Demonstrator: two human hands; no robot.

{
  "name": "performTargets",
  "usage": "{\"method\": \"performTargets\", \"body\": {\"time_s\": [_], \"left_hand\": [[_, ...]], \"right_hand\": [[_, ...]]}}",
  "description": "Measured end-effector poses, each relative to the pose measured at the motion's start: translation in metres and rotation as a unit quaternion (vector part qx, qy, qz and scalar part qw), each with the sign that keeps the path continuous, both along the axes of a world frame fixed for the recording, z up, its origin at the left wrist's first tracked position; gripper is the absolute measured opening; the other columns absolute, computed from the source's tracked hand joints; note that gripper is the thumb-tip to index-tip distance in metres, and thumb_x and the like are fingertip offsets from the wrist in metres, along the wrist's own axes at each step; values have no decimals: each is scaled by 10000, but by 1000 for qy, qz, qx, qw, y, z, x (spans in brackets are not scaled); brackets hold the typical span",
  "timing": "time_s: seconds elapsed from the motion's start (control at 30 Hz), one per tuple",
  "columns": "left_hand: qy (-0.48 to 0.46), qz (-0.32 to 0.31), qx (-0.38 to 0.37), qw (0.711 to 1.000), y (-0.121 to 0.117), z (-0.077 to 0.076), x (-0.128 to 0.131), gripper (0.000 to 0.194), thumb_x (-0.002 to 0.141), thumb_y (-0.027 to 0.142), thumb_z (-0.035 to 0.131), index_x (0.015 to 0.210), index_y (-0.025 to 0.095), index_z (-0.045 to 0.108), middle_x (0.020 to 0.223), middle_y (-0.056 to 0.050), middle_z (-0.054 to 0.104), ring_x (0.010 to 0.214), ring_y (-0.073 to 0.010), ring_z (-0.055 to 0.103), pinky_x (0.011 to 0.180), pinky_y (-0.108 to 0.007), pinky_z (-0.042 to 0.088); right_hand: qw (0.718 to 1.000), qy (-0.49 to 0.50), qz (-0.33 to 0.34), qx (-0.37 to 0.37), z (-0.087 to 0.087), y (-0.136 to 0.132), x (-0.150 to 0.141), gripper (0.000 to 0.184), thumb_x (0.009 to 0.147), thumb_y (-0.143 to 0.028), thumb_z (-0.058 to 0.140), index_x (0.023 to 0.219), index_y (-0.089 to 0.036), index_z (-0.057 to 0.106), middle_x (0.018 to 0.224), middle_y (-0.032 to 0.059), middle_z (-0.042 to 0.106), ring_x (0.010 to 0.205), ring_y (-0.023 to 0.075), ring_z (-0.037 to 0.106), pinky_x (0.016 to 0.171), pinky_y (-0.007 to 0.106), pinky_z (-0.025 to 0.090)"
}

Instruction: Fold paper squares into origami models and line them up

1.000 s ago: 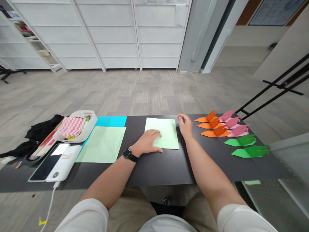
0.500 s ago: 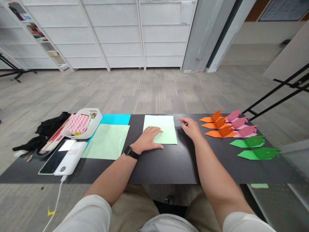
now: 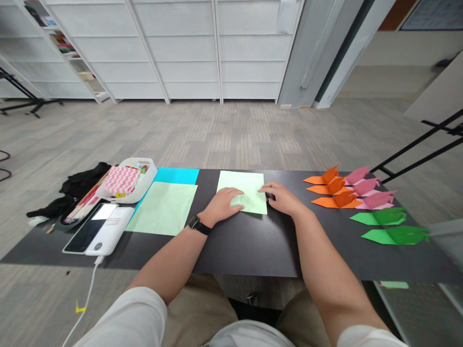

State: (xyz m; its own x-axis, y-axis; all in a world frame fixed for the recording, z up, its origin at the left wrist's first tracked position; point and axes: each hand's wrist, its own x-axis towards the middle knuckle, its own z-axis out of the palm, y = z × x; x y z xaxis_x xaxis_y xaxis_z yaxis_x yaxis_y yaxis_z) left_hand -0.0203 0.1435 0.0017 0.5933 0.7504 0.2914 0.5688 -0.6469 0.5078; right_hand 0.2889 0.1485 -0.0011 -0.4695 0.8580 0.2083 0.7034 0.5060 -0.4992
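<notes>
A pale green sheet of paper (image 3: 249,185), looking folded, lies in the middle of the dark table. My left hand (image 3: 224,205) rests flat on its left lower part, fingers stretched and thumb apart. At the sheet's right edge is my right hand (image 3: 284,198). Its forefinger touches the paper, and a dark gap shows between thumb and forefinger; the other fingers are partly hidden. A larger pale green sheet (image 3: 162,207) lies to the left, over a blue sheet (image 3: 177,176).
On the right sit folded paper figures: orange (image 3: 334,200), pink (image 3: 378,198) and green (image 3: 394,235). At left are a white tray (image 3: 146,180) with a pink zigzag packet, a phone (image 3: 85,236), a white power bank (image 3: 108,231) with cable, and black cloth (image 3: 81,183).
My right hand has moved left, from beside the paper onto its right edge, and its fingers have spread. The left hand stays on the sheet. The view has shifted slightly.
</notes>
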Motion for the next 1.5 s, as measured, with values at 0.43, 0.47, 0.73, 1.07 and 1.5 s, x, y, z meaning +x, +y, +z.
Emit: {"method": "performTargets", "body": {"time_s": [0.43,0.47,0.73,1.07,1.5], "left_hand": [[-226,165,-76,957,20,13,-26,289,980,185,482,1147,209,717,1171,-56,783,1103,-210,736,1074,-407,572],[-223,160,-74,959,22,12,-28,343,927,125,482,1171,206,709,1188,-59,777,1106,-208,733,1078,-409,570],[-79,43,29,995,3,24,-26,207,903,233,700,1108,232,727,1296,-88,715,1245,-271,652,1136,-478,497],[35,94,-64,993,-91,24,-44,179,936,402,747,1000,240,785,1119,-63,808,1044,-294,725,981,-447,567],[-35,223,-86,970,-140,5,-31,209,943,290,696,1143,240,662,899,-17,743,902,-240,714,902,-390,540]], "right_hand": [[984,138,-105,27,5,10,14,277,981,-440,624,1032,-298,856,1104,74,762,1014,258,715,920,423,586],[982,146,-120,27,5,11,17,299,977,-471,625,987,-278,853,1065,74,762,974,254,713,878,409,586],[977,175,-122,0,14,-2,25,296,941,-484,650,935,-257,840,1032,74,765,987,260,719,917,431,585],[996,74,-36,-44,8,-119,19,237,992,-397,614,992,-313,836,1066,54,814,1036,288,746,985,471,586],[981,51,-187,28,-14,-171,-2,246,1002,-463,568,969,-301,751,896,82,774,889,322,713,854,486,565]]}}
